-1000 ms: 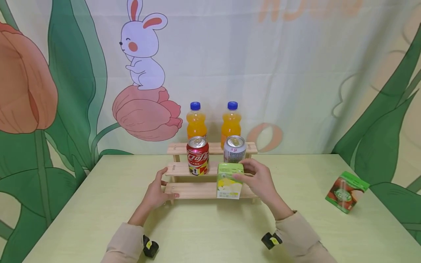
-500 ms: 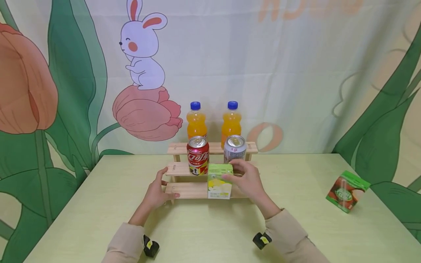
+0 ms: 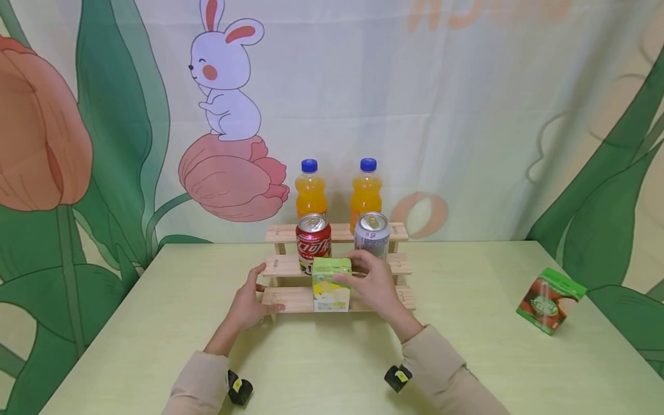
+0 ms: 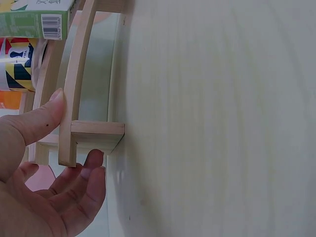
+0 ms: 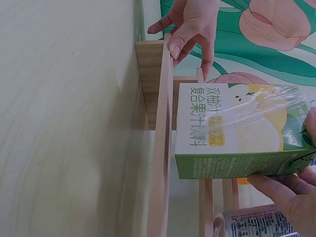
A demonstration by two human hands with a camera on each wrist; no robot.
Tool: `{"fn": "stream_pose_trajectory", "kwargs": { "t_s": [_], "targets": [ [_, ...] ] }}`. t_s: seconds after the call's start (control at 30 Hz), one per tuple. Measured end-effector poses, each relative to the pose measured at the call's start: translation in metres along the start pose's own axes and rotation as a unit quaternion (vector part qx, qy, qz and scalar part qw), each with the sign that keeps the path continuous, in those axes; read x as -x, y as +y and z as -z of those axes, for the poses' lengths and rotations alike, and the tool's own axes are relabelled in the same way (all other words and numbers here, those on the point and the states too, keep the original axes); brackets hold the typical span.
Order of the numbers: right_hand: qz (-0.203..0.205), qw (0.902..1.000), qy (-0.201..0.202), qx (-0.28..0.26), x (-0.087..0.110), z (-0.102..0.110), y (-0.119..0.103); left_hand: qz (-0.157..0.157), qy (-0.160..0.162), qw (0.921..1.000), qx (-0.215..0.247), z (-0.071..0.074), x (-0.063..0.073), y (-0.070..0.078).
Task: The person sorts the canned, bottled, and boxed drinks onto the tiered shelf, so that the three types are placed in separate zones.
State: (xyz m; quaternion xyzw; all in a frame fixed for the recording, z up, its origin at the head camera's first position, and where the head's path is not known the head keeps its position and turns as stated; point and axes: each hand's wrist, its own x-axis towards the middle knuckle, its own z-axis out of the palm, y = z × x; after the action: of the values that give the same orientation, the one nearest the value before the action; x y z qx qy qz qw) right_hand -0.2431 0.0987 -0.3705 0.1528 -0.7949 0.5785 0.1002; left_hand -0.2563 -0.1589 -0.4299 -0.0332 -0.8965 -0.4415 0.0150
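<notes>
My right hand (image 3: 376,288) pinches a green-and-white juice carton (image 3: 332,285) near its top, thumb in front and fingers behind. The carton is upright, close over the bottom step of a three-step wooden rack (image 3: 287,298). In the right wrist view, pale fruit and Chinese lettering show on the carton (image 5: 237,118). With thumb on top and fingers curled underneath and behind, my left hand (image 3: 249,302) grips the left end of that bottom step. On the middle step stand a red cola can (image 3: 313,237), partly hidden by the carton, and a silver-grey can (image 3: 372,235).
Two orange drink bottles (image 3: 311,196) with blue caps stand on the top step. At the right of the pale table (image 3: 467,357) is a red-and-green carton (image 3: 551,301), sitting askew. A printed curtain (image 3: 467,115) hangs behind the rack.
My right hand has carried the green carton leftward along the bottom step, from in front of the grey can to in front of the red can. My left hand keeps its grip on the rack.
</notes>
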Motion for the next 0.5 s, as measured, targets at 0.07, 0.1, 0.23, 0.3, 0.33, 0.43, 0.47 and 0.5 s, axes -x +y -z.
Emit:
{"fn": "stream_pose_trajectory", "kwargs": {
  "t_s": [0.07,0.1,0.23,0.3,0.33,0.43,0.47,0.5],
  "targets": [
    [0.001,1.0,-0.002,-0.006,-0.001,-0.003,0.0,0.002,0.001,1.0,0.001,-0.001,-0.001,0.0],
    [0.001,1.0,-0.003,-0.008,-0.001,-0.004,0.0,0.004,0.0,1.0,0.003,-0.001,-0.001,0.0],
    [-0.004,0.9999,-0.006,-0.011,-0.002,-0.011,-0.001,0.009,-0.001,0.9999,0.007,-0.002,-0.002,0.0],
    [-0.005,0.9999,-0.007,-0.008,-0.003,-0.014,-0.001,0.009,-0.001,0.9999,0.007,-0.002,-0.002,0.001],
    [-0.004,0.9999,-0.007,-0.007,-0.004,-0.016,-0.001,0.01,-0.001,0.9999,0.007,-0.001,-0.001,0.001],
    [-0.002,1.0,-0.005,0.0,-0.006,-0.022,0.0,0.011,0.0,0.9999,0.007,0.0,0.0,0.003],
    [-0.003,1.0,-0.004,0.002,-0.006,-0.024,0.0,0.011,0.0,0.9999,0.008,0.0,0.001,0.003],
    [-0.001,1.0,-0.003,0.003,-0.006,-0.025,-0.001,0.013,0.001,0.9999,0.009,0.0,0.001,0.003]
  ]
}}
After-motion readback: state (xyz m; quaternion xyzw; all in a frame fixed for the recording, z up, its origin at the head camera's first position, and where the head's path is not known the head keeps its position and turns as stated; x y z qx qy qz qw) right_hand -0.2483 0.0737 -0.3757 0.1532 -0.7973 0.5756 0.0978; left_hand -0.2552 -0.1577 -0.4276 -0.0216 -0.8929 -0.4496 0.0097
